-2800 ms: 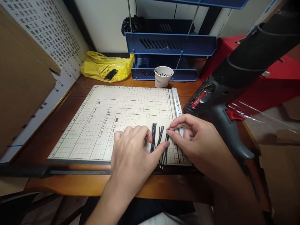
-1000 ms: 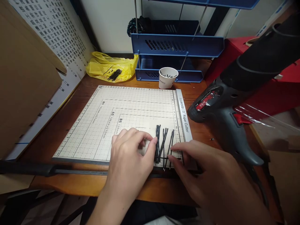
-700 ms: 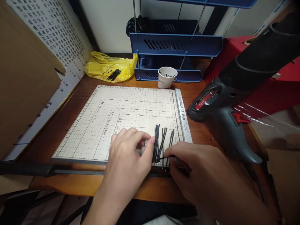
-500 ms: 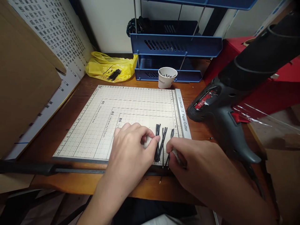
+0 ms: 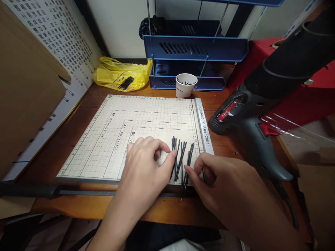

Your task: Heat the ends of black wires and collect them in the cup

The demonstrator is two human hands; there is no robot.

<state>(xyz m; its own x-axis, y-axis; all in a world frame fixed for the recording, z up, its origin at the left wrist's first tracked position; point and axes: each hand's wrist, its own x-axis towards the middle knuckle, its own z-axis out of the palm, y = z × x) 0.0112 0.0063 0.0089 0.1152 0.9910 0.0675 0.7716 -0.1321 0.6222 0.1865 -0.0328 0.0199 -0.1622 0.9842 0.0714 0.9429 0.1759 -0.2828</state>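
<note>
Several short black wires point(image 5: 179, 164) with bare metal tips lie side by side on the gridded board of a paper cutter point(image 5: 146, 115), close to its front edge. A few tips stick out past that edge. My left hand point(image 5: 149, 162) rests on the board, thumb and forefinger pinched at the leftmost wires. To the right of the wires is my right hand point(image 5: 217, 177), its thumb tip beside the right-hand group and its forefinger held apart from the thumb. Nothing shows between those two fingers; the other right fingers are curled and partly hidden.
A paper cup point(image 5: 184, 90) of black pieces stands behind the board, near blue tray shelves point(image 5: 196, 48). More black pieces lie on a yellow plastic bag point(image 5: 104, 75). A heat gun point(image 5: 251, 101) looms at right. The cutter's handle point(image 5: 31, 190) lies along the front left.
My right hand has let go of the wires at its fingertips and drawn slightly right, its fingers parting. The left-hand wires are more spread out. My left hand has barely moved.
</note>
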